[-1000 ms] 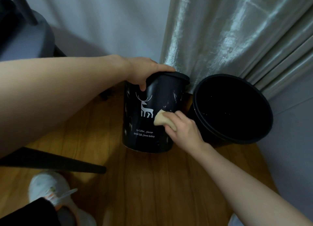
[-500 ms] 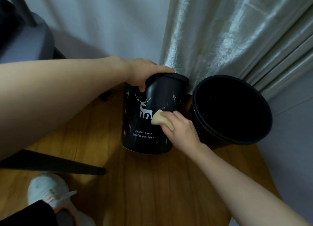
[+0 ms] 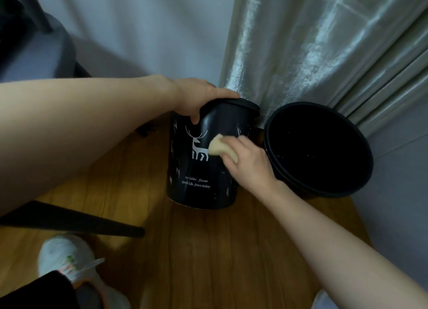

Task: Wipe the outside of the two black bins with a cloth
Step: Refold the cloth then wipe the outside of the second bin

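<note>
The deer-printed bin [image 3: 203, 160] stands on the wooden floor [image 3: 208, 250] under the left hand [image 3: 199, 97], which grips its rim with thumb down the wall and fingers over the top, while the right hand [image 3: 247, 162] pinches a pale cloth [image 3: 220, 147], bunched in curled fingers, against the wall just below the left hand, beside the white deer. The plain bin [image 3: 324, 188] sits just to the right of the right hand, tilted with its mouth toward the camera, against the curtain [image 3: 312, 53]. Judging from this, wiping is underway on the first bin, and the plain bin is most likely yet to be done.
</note>
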The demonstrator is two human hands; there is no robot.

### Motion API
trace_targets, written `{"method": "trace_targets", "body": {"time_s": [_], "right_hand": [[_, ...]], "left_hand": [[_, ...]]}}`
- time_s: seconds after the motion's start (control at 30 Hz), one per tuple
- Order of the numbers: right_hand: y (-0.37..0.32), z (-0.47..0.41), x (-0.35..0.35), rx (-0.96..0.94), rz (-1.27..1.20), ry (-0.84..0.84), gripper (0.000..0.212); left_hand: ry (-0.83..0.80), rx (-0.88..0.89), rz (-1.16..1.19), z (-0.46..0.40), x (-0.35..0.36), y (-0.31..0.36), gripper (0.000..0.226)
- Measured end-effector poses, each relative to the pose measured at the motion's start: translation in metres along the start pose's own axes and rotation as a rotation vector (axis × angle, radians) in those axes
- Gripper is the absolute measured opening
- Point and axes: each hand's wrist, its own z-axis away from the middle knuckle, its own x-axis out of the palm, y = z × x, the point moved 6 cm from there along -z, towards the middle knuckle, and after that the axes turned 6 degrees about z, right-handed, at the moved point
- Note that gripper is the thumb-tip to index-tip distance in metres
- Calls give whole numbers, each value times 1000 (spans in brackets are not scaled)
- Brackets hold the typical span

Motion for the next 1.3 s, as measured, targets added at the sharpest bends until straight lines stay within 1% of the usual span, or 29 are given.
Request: {"method": "trace_targets", "body": {"time_s": [0.07,0.13,0.2,0.27,0.33,0.4,0.47,0.63,0.7,0.8,0.9,0.93,0.97,1.07,1.13,1.2,1.3], "right_hand": [[1,-4,-3,34,-18,20,35],[-1,9,2,-40,-36,-14,35],[-4,30,13,-140,-34,-98,36],[-7,42,19,-192,-8,-154,36],[-7,35,15,-131,-22,-113,36],[0,19,6,12,-54,-16,36],[9,5,-1,127,-67,35,37],[27,8,-3,202,-81,47,38],[24,13,-1,155,-106,8,38],[12,25,6,28,-116,-56,36],[6,30,8,-93,-71,-123,34],[7,26,7,-107,-48,-120,34],[8,19,3,-89,-38,-97,34],[13,-1,-3,48,-48,-18,35],[11,3,-1,55,-66,-6,36],[8,22,6,-27,-77,-27,36],[1,52,21,-186,-65,-130,34]], "left_hand": [[3,-3,-11,0,0,0,117],[3,-6,-14,0,-1,0,117],[-2,-8,-4,0,-1,-1,116],[-2,-7,-3,0,0,-1,116],[0,-5,-8,0,0,-1,116],[-2,-3,-5,0,0,-1,116],[-2,-5,-2,0,0,0,117],[-10,-12,1,-1,0,-1,117],[-9,-15,1,0,0,-3,117],[-6,-21,2,2,-1,-4,117],[-10,-24,-1,2,-1,-4,117],[-11,-25,-3,3,-1,-4,117],[-11,-23,-6,3,-1,-4,117],[-6,-9,-11,2,-1,-2,116],[-6,-10,-12,2,0,-3,116],[-7,-13,0,2,-1,-4,116],[-15,-15,17,3,-1,-4,116]]}}
